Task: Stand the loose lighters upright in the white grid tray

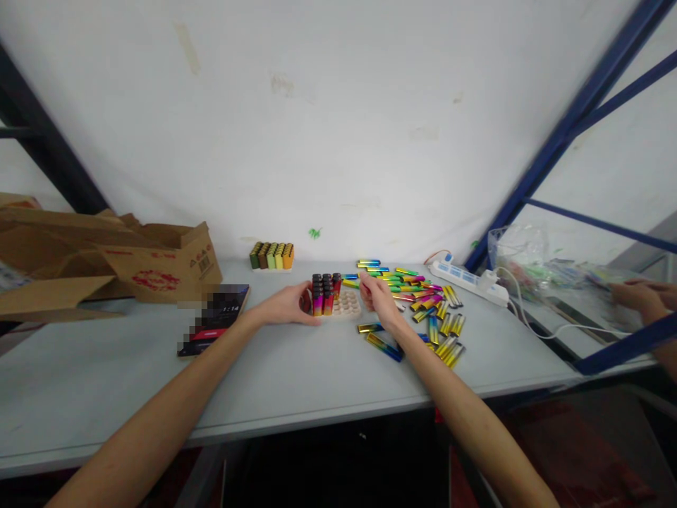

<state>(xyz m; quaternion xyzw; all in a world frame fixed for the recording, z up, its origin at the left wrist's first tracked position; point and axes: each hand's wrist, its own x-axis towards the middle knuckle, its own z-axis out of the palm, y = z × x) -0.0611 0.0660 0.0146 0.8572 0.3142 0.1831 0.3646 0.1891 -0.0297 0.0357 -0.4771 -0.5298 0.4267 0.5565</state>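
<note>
The perforated white tray [348, 304] sits near the middle of the tabletop surface [296, 381], nearer its back edge than its front edge. Upright black-topped lighters [328, 292] fill its left part, with one more standing towards the rear beside them; the holes on the right are bare. Judging by the gaps, the tray looks well short of full.

The left hand [288, 305] curves round the tray's left end, thumb by the base in front and the other fingers behind, apart from the thumb; how firmly they grip, I cannot tell. The right hand [378, 300] is just past the tray's right end, fingers curled in together; whether a lighter is pinched there is too small to tell.

Plenty seems left to load: loose metallic lighters [426, 302] lie scattered from just beside the tray towards the surface's right side, mostly blue, green, purple and gold. Close to the back edge, left of the tray, stands a packed batch of gold-topped lighters [271, 255] in neat coloured rows, apparently complete. An open cardboard box [161, 264] occupies the surface's back left corner.
</note>
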